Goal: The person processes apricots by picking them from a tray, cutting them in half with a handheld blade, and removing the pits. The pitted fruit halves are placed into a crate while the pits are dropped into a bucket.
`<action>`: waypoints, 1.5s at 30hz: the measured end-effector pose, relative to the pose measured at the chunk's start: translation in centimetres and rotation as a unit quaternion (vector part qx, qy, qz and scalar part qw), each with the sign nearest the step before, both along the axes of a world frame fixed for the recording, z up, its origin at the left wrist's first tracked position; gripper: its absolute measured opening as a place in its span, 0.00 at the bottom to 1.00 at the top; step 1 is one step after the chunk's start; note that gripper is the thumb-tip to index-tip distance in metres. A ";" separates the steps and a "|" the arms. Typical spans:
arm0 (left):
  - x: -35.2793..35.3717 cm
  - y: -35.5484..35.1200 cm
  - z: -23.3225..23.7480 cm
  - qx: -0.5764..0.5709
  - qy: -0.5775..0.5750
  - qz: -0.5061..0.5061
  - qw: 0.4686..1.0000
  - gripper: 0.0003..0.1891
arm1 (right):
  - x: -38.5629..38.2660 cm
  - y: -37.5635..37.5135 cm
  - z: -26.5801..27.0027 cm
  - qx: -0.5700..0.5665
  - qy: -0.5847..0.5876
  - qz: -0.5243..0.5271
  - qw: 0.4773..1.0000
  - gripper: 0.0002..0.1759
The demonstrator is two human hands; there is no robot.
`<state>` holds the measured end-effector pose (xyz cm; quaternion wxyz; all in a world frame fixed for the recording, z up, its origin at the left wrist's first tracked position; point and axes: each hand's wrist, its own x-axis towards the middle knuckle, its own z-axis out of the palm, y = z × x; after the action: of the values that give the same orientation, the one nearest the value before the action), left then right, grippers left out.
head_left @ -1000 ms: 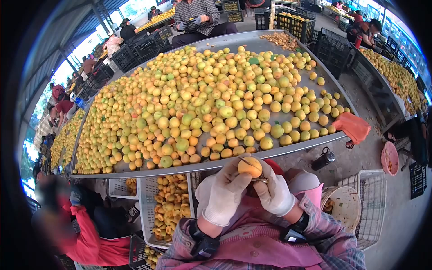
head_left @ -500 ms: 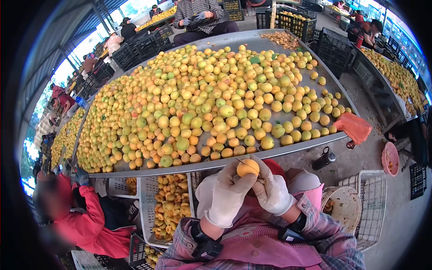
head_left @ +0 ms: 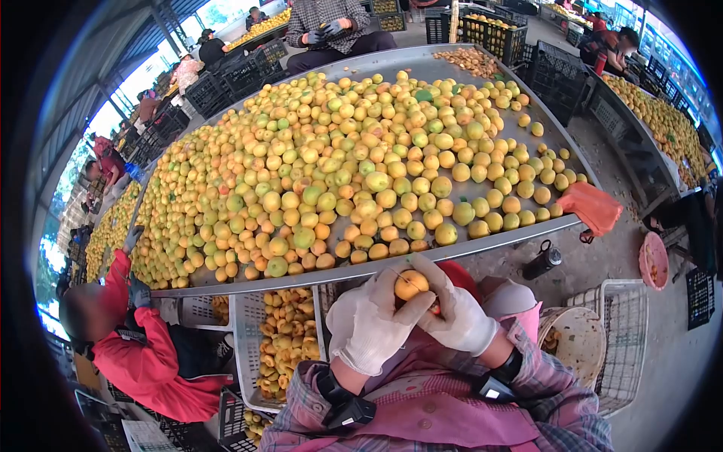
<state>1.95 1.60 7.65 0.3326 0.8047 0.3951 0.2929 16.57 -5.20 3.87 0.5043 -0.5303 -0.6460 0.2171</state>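
Both my hands wear whitish gloves and meet over my lap, just below the front rim of a metal table (head_left: 489,245). Between thumb and fingers, my left hand (head_left: 374,315) is closed on a yellow-orange apricot (head_left: 411,284). My right hand (head_left: 458,315) is closed too, its fingers against the fruit's right side. A small reddish end (head_left: 435,308) shows at its fingertips; the rest of that thin tool is hidden. Heaped apricots (head_left: 301,181) cover much of the table. Opened apricot halves (head_left: 282,346) fill a white crate (head_left: 245,354) at my left.
At my right stand a white bucket (head_left: 580,339), a white crate (head_left: 629,339) and a dark bottle (head_left: 544,261). An orange cloth (head_left: 591,207) hangs over the table corner. A person in red (head_left: 151,354) sits at left; another (head_left: 331,34) sits across.
The apricot has turned in my hands, and the thin dark line across its top no longer shows. The reddish end has come into view. At left, the person in red now reaches toward the table.
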 end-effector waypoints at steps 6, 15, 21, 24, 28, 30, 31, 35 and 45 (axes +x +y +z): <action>0.1 -0.3 -0.8 0.026 0.041 -0.051 0.998 0.24 | 1.1 0.0 -1.1 -0.107 0.100 0.123 0.982 0.40; -0.2 -0.1 -2.4 0.054 -0.056 -0.127 0.989 0.16 | 0.6 0.1 -0.8 -0.073 0.122 0.132 0.981 0.34; -0.7 -0.6 -0.3 0.196 -0.061 -0.147 0.968 0.12 | 0.9 -1.1 1.5 -0.294 0.346 0.217 0.864 0.29; -1.1 -1.2 -0.2 0.167 -0.065 -0.133 0.975 0.12 | 0.6 -1.6 1.1 -0.289 0.345 0.217 0.867 0.28; -2.2 -2.1 -2.8 0.135 -0.144 -0.108 0.974 0.11 | 1.5 -2.0 1.7 -0.307 0.446 0.154 0.827 0.25; -2.3 -3.4 -2.2 -0.064 -0.079 -0.242 0.965 0.10 | 1.1 -1.3 0.7 -0.194 0.387 0.163 0.886 0.26; -2.6 -3.2 -2.0 -0.072 -0.082 -0.242 0.964 0.10 | 1.5 -1.5 1.3 -0.233 0.416 0.152 0.866 0.26; -1.9 -2.1 -0.9 -0.371 -0.242 -0.024 0.896 0.09 | 2.3 -1.7 2.8 -0.272 0.475 0.154 0.823 0.30; -15.4 2.3 -8.9 -0.098 0.177 0.181 0.963 0.17 | 1.4 -1.5 1.0 -0.305 0.522 0.176 0.777 0.38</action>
<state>-13.49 3.86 -1.29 0.2762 0.7223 0.6131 0.1614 18.00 -6.73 4.87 0.5291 -0.3390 -0.2659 0.7311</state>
